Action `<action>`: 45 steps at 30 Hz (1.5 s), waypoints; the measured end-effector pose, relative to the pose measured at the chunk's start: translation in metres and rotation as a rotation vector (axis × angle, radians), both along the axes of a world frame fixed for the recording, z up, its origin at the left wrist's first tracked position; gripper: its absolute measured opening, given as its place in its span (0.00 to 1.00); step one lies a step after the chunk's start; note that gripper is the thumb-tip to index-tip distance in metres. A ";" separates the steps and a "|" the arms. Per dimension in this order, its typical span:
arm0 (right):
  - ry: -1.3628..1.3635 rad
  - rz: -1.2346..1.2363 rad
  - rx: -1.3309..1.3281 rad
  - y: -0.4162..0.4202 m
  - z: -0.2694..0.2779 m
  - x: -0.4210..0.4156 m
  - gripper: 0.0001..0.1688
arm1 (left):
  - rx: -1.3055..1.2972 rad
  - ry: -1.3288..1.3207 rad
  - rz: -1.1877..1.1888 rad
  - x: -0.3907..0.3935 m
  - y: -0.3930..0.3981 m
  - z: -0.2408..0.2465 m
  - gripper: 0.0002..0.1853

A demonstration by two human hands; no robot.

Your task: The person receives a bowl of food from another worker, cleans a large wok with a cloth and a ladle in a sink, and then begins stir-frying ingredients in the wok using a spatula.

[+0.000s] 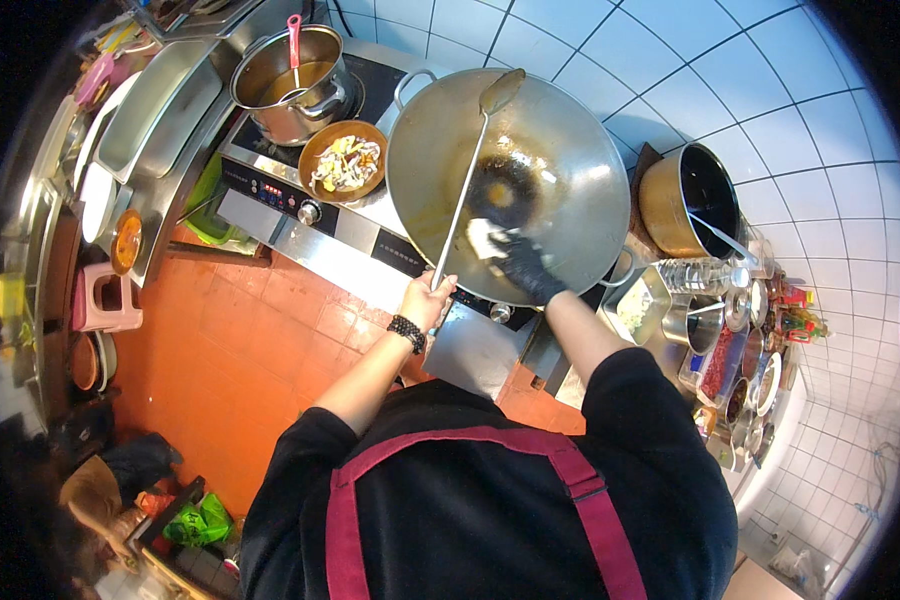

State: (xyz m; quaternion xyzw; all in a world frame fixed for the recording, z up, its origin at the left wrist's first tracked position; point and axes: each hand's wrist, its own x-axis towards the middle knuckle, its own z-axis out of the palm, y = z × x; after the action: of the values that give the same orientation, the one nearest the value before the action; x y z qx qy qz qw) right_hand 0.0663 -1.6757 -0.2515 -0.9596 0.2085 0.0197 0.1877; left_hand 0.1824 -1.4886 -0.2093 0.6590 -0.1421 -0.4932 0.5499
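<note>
My bare left hand [425, 300] grips the handle end of a long metal wok ladle [465, 187]. The ladle lies across a large steel wok [585, 165], its bowl at the far rim. Inside the wok, my right hand [526, 266], in a black glove, holds a crumpled white cloth or wad [486, 237] against the near-side wall. Brown residue and a glossy wet patch mark the wok's bottom. To the left of the wok stands a brown bowl [343, 195] of sliced white and yellow food.
A steel pot [289, 124] with a red-handled ladle [294, 45] stands behind the bowl. Right of the wok are a deep pot [664, 199], a metal tray [664, 289] of chopped food and several ingredient containers. A pink stool [94, 300] and a steel counter [161, 225] flank the left floor.
</note>
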 end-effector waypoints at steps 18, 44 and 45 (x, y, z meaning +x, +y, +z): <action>-0.749 -0.269 1.675 -0.079 -0.109 0.091 0.18 | 0.090 -0.142 0.024 -0.008 -0.005 0.027 0.12; -0.890 -0.456 0.858 -0.180 0.051 0.154 0.14 | 0.084 -0.152 0.176 -0.009 -0.001 -0.003 0.11; -1.040 -0.379 0.539 -0.206 0.034 0.165 0.11 | 0.066 -0.165 0.168 -0.010 -0.003 -0.005 0.11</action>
State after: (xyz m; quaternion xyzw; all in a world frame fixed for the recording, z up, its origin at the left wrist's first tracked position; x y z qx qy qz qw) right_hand 0.2316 -1.8817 -0.2173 -0.7084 0.2440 -0.4328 0.5012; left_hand 0.1728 -1.4912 -0.2147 0.7245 -0.1146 -0.3940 0.5538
